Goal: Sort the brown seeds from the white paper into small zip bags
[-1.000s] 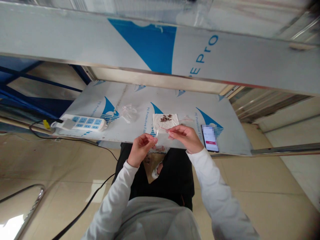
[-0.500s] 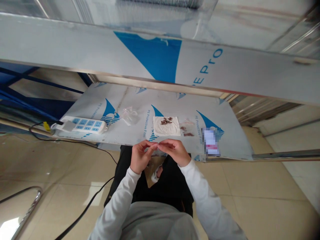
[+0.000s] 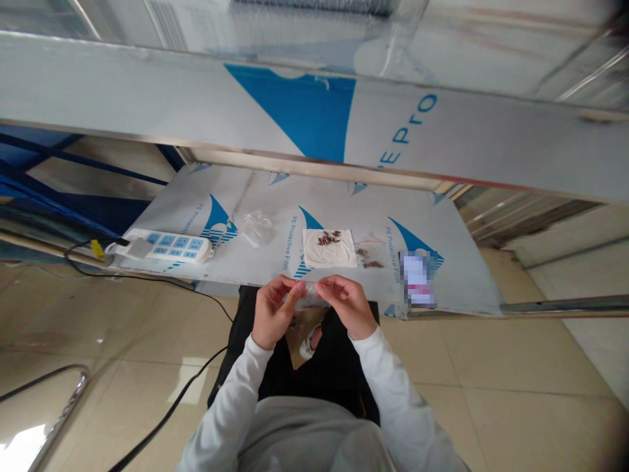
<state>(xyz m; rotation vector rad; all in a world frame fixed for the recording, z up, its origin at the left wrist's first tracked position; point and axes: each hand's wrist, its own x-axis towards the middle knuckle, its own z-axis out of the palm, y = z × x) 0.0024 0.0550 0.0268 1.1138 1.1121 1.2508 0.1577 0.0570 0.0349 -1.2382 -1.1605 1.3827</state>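
Left grip (image 3: 272, 312), right grip (image 3: 348, 307) on clear bag (image 3: 313, 298), near table edge (image 3: 462, 307)

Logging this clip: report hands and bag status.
Left hand, right hand pinching clear bag by red edge. Brown pieces on white pad beyond. No obstruction seen.

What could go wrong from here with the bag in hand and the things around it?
The left hand and right hand pinch the clear bag by its top, at the shelf's front edge; if it slipped, it might drop to the floor.
The brown pieces lie loose on the white pad, so a bump could scatter them.
The phone lies near that edge and might get knocked off.
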